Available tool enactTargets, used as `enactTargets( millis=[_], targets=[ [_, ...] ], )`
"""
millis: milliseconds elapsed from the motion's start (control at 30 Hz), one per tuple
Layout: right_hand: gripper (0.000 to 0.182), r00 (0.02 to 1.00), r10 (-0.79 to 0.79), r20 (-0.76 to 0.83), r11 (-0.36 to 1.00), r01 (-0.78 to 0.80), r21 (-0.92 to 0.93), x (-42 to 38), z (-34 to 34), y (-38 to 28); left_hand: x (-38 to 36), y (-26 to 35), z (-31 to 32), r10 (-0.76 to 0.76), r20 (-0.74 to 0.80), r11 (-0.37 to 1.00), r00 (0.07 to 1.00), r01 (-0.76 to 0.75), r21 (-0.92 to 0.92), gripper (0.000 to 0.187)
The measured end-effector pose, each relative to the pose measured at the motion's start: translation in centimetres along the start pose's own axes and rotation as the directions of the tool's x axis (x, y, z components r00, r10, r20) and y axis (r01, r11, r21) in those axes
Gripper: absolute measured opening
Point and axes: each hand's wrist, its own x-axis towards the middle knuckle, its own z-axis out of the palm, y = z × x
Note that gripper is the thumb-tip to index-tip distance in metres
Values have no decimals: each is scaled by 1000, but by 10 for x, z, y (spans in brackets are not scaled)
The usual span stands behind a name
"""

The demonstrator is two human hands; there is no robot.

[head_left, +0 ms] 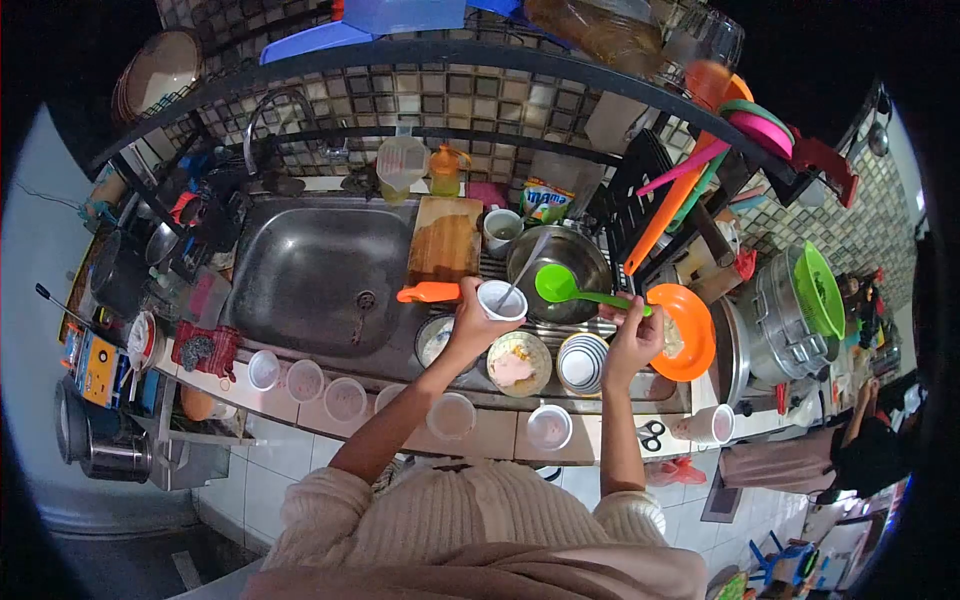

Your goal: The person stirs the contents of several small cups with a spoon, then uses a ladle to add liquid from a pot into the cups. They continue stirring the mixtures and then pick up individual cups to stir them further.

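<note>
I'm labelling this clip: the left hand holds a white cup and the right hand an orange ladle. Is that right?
Not quite: the head view shows the ladle in the right hand is green. The left hand does hold a white cup.

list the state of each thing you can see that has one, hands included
left hand: closed on white cup
white cup: held, uncovered, spoon in it
spoon: leaning in white cup
right hand: closed on green ladle
green ladle: held by its handle
orange plate: pale food on it
patterned bowl: uncovered, pinkish food in it
scissors: lying down, open or shut unclear
</note>
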Motion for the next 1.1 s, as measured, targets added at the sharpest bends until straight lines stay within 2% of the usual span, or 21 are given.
enactTargets(
  millis=[133, 167, 200, 233, 267, 333, 400, 467, 500, 533, 600, 667, 733, 767, 800, 867, 933, 967, 1000, 1067, 1100],
  targets=[
    [19, 992, -78, 103, 996, 83, -41, -7, 6, -20, -3, 6, 8, -62, 34, 996, 997, 64, -62, 73],
    [17, 926, -292, 241, 915, 344, -212, -10, 1, -17, -4, 10, 9, -75, 41, 993, 996, 78, -84, 73],
    [16, 795, -449, 408, 739, 587, -330, -14, -1, -17, -4, 13, 9, -76, 41, 993, 996, 79, -83, 73],
    [16, 691, -521, 502, 629, 708, -321, -18, -5, -21, -4, 16, 9, -48, 55, 995, 997, 53, -81, 72],
    [16, 690, -521, 503, 630, 708, -319, -20, -5, -26, -4, 18, 8, -21, 68, 996, 997, 26, -80, 72],
    [18, 597, -650, 470, 586, 788, -190, -24, -3, -35, -6, 21, 4, -10, 78, 994, 997, 18, -108, 72],
    [24, 762, -547, 346, 764, 624, -166, -29, -10, -27, -7, 24, -2, 5, 89, 991, 996, 7, -135, 72],
    [15, 911, -412, 22, 910, 410, 66, -27, -2, -23, -10, 28, -9, 50, 59, 982, 997, -39, -186, 71],
    [18, 952, -301, -56, 951, 304, 59, -24, -4, -19, -11, 33, -13, 66, 43, 981, 997, -58, -184, 71],
    [18, 952, -300, -56, 951, 303, 63, -20, -6, -15, -13, 35, -18, 67, 41, 982, 997, -58, -181, 71],
    [19, 991, -39, -125, 992, 53, 111, -13, -10, -4, -19, 38, -29, 83, -43, 989, 996, -87, -117, 71],
    [19, 994, 35, -101, 987, -19, 158, -9, -11, 21, -28, 46, -45, 22, -51, 985, 998, -31, -169, 70],
    [18, 992, 125, 6, 990, -125, 63, -4, -11, 44, -41, 46, -62, 49, -106, 996, 993, -57, -69, 74],
    [18, 990, 103, 94, 977, -83, -196, -2, -16, 51, -49, 43, -70, 73, -128, 997, 989, -73, 6, 77],
    [24, 964, 224, 143, 975, -223, -24, 0, -27, 85, -57, 55, -78, -7, -122, 1000, 992, 9, 16, 79],
    [35, 920, 339, 196, 819, -185, -543, -1, -35, 85, -71, 77, -94, -43, -90, 998, 995, 40, -44, 81],
    [46, 968, 206, 143, 481, 27, -876, -13, -39, 55, -88, 83, -103, -110, -87, 989, 990, 100, -105, 79],
    [51, 976, 24, 215, 562, 164, -811, -18, -43, 37, -95, 86, -105, -158, -80, 975, 984, 143, -171, 76],
    [51, 975, 33, 220, 563, 164, -810, -23, -39, 18, -102, 91, -107, -167, -85, 974, 982, 151, -168, 76],
    [49, 967, -10, 255, 745, 177, -643, -40, -25, -24, -118, 99, -105, -178, -14, 978, 984, 176, -110, 79],
    [51, 912, 132, 387, 845, 101, -526, -47, -18, -43, -125, 99, -98, -150, -11, 983, 989, 148, -109, 78]
  ],
)
